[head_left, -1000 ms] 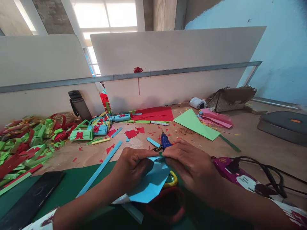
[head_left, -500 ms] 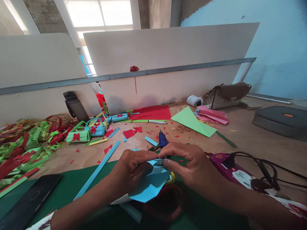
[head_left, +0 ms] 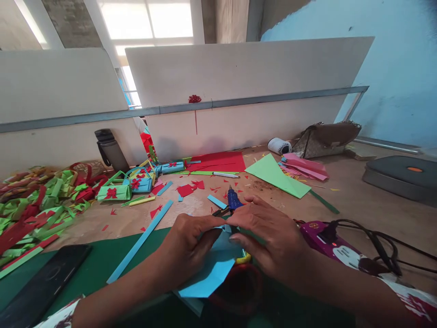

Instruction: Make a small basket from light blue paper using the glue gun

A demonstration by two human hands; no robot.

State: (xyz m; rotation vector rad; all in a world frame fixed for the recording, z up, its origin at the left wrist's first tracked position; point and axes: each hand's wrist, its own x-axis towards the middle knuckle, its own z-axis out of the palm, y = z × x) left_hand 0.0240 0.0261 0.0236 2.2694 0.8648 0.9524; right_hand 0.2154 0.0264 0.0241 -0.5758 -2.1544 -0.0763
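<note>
A folded light blue paper piece is held over the green mat. My left hand pinches its upper left part between thumb and fingers. At the paper's top edge, my right hand has its index fingertip pressed on the small fold, with the thumb just below and the other fingers loosely bent. Just beyond the hands lies a blue glue gun. Beneath the paper is a dark red ring-shaped object, partly hidden, beside a yellow roll.
A black phone and a blue strip lie left. Small paper bags, red scraps and a dark bottle stand behind. At right are a purple power strip with cables, green paper and a handbag.
My right hand's fingers have spread and shifted over the paper's top fold. The blue paper's lower end has moved slightly down and left. The view has shifted a little.
</note>
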